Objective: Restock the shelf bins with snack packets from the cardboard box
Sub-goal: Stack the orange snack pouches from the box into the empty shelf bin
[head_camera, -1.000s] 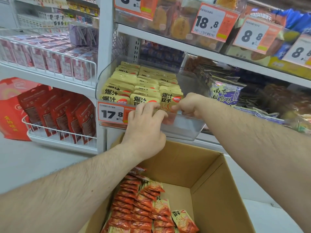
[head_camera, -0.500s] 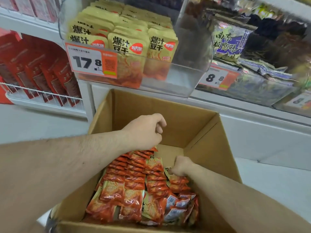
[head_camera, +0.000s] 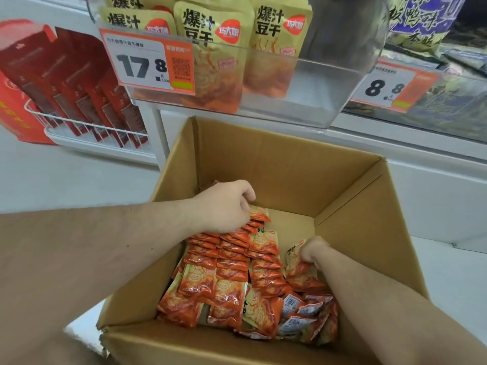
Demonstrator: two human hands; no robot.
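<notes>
An open cardboard box (head_camera: pixel 276 167) sits below the shelf with several orange and yellow snack packets (head_camera: pixel 232 275) lying in rows inside. My left hand (head_camera: pixel 226 206) is down in the box, its fingers curled onto the far end of a packet row. Over at the box's right side my right hand (head_camera: pixel 312 250) grips a yellow packet (head_camera: pixel 293 255) among the loose ones. Above, a clear shelf bin (head_camera: pixel 311 88) holds upright yellow packets (head_camera: pixel 213 27) of the same snack behind a 17.8 price tag (head_camera: pixel 147 64).
Red pouches stand in a white wire basket (head_camera: pixel 87 127) at the left. At the right, a neighbouring bin with purple and green packets (head_camera: pixel 421 19) carries an 8.8 price tag (head_camera: pixel 387 88). White shelf base (head_camera: pixel 434 185) runs behind the box; pale floor lies left.
Both hands left the shelf bin and came down into the box. My left hand has since sunk onto the packet row, and my right hand has closed round a yellow packet.
</notes>
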